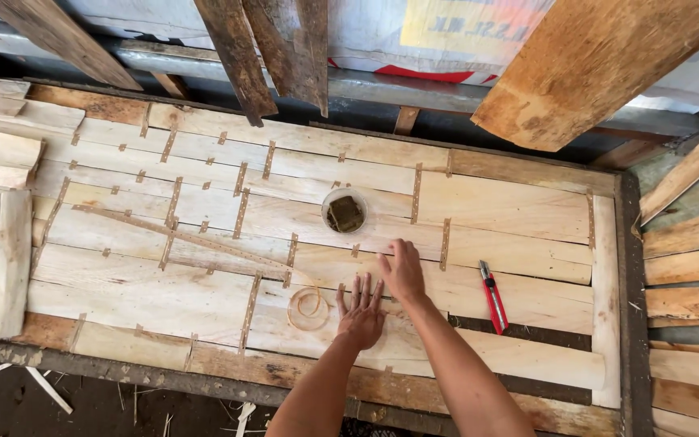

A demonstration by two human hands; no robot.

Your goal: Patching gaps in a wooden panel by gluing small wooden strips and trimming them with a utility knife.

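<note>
Left hand [362, 307] pressed flat, fingers spread, on pale taped veneer sheets [495, 206] near desk's front edge | right hand [402, 271] laid open alongside, nothing gripped | risk judged: thin sheets could shift, splitting seams; red utility knife [492, 296] lay near the right edge.

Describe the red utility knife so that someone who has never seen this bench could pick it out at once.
Start at the big sheet of pale veneer strips taped together on the bench. Go to its right part, just right of the person's right hand. There the red utility knife lies flat, running roughly top to bottom. It is the only red, slim tool there, unlike the round cup and the tape roll.
</note>
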